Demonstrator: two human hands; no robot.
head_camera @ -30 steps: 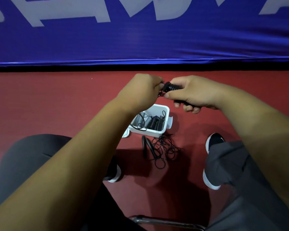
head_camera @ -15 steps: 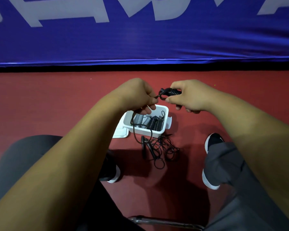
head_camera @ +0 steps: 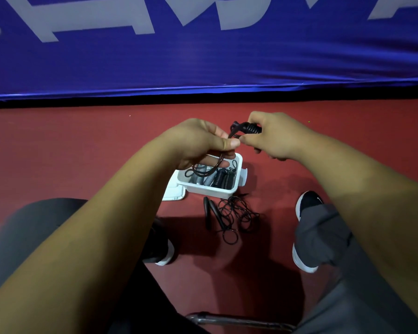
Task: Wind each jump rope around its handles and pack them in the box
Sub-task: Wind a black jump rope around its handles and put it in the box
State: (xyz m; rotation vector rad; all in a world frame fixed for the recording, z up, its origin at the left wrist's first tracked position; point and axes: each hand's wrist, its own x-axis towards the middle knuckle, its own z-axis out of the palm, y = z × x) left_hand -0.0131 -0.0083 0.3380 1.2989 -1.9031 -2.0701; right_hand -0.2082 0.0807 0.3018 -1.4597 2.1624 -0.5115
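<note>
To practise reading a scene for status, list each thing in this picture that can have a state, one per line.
Held jump rope: partly wound, a loop hanging free.
Left hand: pinches its cord.
Right hand: grips its handles.
Box: open, wound ropes inside.
Lid: off, beside the box.
Floor jump rope: unwound, tangled.

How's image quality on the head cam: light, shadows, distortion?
Head view: dim, uneven light; deep shadow on the red floor; wide-angle slightly bows the blue banner edge; black jump rope between left hand and right hand shows little detail; white box sharp, no glare.
</note>
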